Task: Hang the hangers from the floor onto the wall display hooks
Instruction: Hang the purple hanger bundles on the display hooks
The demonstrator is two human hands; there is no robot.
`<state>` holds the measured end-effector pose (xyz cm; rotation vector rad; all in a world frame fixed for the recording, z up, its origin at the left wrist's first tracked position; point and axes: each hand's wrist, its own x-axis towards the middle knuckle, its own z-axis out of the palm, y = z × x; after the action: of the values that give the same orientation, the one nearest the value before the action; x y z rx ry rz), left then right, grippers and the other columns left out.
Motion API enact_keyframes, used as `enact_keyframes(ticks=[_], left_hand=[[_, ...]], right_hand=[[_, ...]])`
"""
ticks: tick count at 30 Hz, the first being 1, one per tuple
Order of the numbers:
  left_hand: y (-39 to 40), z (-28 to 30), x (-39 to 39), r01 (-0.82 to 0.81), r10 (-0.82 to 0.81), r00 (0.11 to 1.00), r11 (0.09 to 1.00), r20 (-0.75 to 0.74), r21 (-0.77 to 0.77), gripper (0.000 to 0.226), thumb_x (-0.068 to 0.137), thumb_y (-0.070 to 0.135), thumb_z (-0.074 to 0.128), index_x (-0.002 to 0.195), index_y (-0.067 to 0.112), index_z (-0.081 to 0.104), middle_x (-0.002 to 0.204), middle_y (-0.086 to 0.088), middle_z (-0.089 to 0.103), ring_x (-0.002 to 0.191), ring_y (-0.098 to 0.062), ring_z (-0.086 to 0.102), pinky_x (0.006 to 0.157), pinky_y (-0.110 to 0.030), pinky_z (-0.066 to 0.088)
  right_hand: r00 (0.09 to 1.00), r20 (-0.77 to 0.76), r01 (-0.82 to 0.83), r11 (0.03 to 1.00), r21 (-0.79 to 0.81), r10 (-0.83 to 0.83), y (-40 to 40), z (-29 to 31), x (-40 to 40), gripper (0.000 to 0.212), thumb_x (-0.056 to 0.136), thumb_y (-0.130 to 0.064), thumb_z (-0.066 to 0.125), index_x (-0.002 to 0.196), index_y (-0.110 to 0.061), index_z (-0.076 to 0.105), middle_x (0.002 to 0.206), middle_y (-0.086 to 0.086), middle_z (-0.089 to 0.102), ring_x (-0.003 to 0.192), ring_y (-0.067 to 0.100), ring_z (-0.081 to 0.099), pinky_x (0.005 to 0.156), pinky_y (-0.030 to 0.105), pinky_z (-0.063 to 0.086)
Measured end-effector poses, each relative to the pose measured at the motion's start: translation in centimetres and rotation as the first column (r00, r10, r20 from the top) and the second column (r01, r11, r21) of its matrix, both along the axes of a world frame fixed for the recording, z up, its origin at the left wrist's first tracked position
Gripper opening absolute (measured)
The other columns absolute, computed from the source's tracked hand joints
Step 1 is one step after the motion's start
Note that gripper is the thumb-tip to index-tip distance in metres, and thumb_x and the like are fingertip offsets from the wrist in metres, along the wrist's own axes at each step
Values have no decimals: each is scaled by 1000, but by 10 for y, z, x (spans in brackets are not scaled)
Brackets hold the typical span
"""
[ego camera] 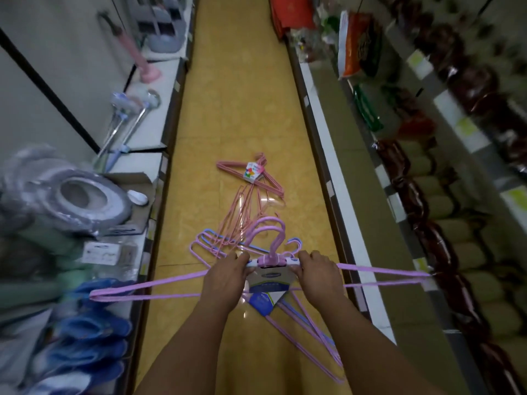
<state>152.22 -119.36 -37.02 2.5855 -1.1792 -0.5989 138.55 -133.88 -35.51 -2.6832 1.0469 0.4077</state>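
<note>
Yellow tiled floor (pixel 228 89) of a shop aisle, shelves on both sides. I hold a bundle of pink hangers (pixel 268 263) above the floor — my left hand (pixel 225 276) curls round its top bar just left of the hooks, my right hand (pixel 316 273) grips it just right of them. A card label (pixel 266 280) hangs between my hands. More hangers lie on the tiles below: a pink and blue pile (pixel 308 320) under the bundle, and a pink set with a coloured tag (pixel 251 173) further up the aisle. Blue slippers (pixel 91 332) sit on the left shelf.
</note>
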Motion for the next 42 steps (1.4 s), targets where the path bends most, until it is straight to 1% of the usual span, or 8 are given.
enact_keyframes(ticks=[3,10,14,19,25,30,38,42], left_hand=[[12,56,3,-16,17,999,999,43,-31,26,99,39,40,113,20,52,109,-4,56,103,-26,56,66,-32,33],[48,155,13,-130,131,991,991,16,-38,30,100,39,39,121,21,49,112,-7,54,104,-31,57,76,-38,43],[69,187,10,-222,225,974,973,43,-58,33,101,34,36,130,22,46,110,-10,51,104,-30,53,77,-35,39],[101,213,-15,-358,359,924,933,129,-34,26,100,25,38,123,22,49,110,-9,50,105,-28,51,71,-32,34],[146,237,-62,-601,594,786,799,172,-12,28,96,25,43,123,20,51,113,-10,52,105,-32,54,69,-36,38],[200,244,-110,-748,739,657,664,146,6,34,97,25,44,131,25,47,123,-6,50,113,-29,52,80,-39,44],[286,251,-200,-900,888,431,435,157,9,33,98,25,43,131,25,46,122,-7,53,112,-28,53,83,-35,43],[333,251,-251,-941,923,335,339,187,10,31,101,29,37,131,23,45,114,-8,52,106,-27,54,73,-33,40]], right_hand=[[991,7,-130,991,-36,131,7,61,11,39,102,-39,32,135,-21,40,124,7,52,111,26,52,91,37,40],[971,-32,-240,970,-48,239,39,172,47,28,100,-17,37,125,-12,48,123,9,53,113,27,51,85,38,44],[925,-44,-380,921,-85,378,54,201,62,31,100,-18,36,128,-11,46,123,11,55,111,30,54,82,38,44],[854,-32,-519,845,-127,519,73,216,64,28,99,-14,35,123,-12,47,121,10,56,109,29,58,79,35,46],[677,6,-722,667,-186,736,114,232,59,26,100,-17,35,123,-13,45,121,9,56,110,28,58,79,34,41],[516,18,-837,509,-200,856,167,242,51,26,101,-18,34,123,-11,46,123,10,56,111,30,58,84,35,45],[239,-21,-949,229,-215,971,270,254,14,27,102,-17,34,125,-10,46,125,11,57,113,29,56,85,37,47],[117,-62,-972,102,-211,991,325,260,-21,32,100,-13,36,131,-8,40,130,13,51,118,30,53,86,38,47]])
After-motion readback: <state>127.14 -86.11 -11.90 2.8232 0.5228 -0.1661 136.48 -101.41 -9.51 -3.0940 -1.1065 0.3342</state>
